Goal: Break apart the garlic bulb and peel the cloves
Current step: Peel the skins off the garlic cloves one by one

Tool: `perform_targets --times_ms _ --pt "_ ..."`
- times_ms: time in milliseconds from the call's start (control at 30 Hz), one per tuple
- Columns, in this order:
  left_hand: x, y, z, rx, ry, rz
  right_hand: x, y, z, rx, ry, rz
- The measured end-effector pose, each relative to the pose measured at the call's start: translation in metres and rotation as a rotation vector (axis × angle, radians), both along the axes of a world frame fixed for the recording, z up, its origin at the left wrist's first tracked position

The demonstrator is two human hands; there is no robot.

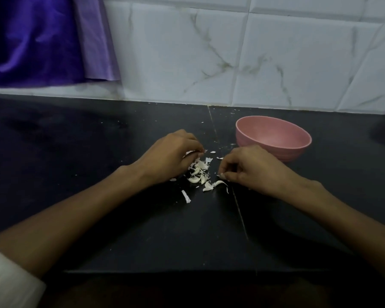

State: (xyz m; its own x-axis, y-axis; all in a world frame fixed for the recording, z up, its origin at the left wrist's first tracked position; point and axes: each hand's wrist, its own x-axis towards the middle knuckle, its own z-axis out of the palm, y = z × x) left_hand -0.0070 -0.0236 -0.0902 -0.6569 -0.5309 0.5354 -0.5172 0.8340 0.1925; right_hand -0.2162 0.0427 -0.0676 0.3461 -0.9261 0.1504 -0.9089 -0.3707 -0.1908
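On a black stone countertop [142, 218], split by a thin pale seam running from the wall toward the near edge, lies a small heap of whitish garlic cloves and papery skins [198, 172], just left of that seam and between the two hands. The left hand [167, 155] rests knuckles-up on the far left side of the heap, its fingers curled down over a pale piece of garlic that shows only as a sliver under the fingertips; how much of a bulb it covers cannot be told. The right hand [251, 166] sits on the other side of the seam, fingers bent inward, with the thumb and fingertips pinching something small and white at the heap's right edge; it is too small and blurred to say whether it is a clove or a scrap of skin. A curled strip of white skin [218, 184] lies just in front of that hand, and a short white stem-like piece [185, 196] lies apart on the near side of the heap. Behind the right hand, touching nothing, stands a round pink ribbed bowl [273, 138], whose visible inside shows no contents; the hand hides part of its near wall. White specks dot the counter around the seam. Behind all this rises a white marble-veined tiled wall [231, 52], and a purple satin cloth [31, 41] hangs at upper left. A white sleeve [7, 283] shows at the lower left corner.
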Motion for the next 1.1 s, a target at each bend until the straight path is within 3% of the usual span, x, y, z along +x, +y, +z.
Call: perform_targets --times_ms 300,433,600,900,1100 --pt "-0.002 0.003 0.001 0.0 -0.003 -0.001 -0.01 -0.002 0.001 0.011 -0.391 -0.027" --pt "-0.004 0.005 0.0 0.012 -0.022 0.006 -0.014 -0.003 -0.003 -0.002 -0.421 -0.015" --pt "-0.004 0.006 0.002 0.03 -0.04 0.026 -0.011 -0.001 -0.001 -0.055 -0.346 0.003" --pt "-0.005 0.007 0.001 0.047 -0.038 0.039 0.012 -0.008 0.006 -0.069 -0.029 0.068" --pt "-0.005 0.008 0.001 0.031 -0.027 0.044 0.013 -0.011 -0.001 -0.097 -0.008 0.06"
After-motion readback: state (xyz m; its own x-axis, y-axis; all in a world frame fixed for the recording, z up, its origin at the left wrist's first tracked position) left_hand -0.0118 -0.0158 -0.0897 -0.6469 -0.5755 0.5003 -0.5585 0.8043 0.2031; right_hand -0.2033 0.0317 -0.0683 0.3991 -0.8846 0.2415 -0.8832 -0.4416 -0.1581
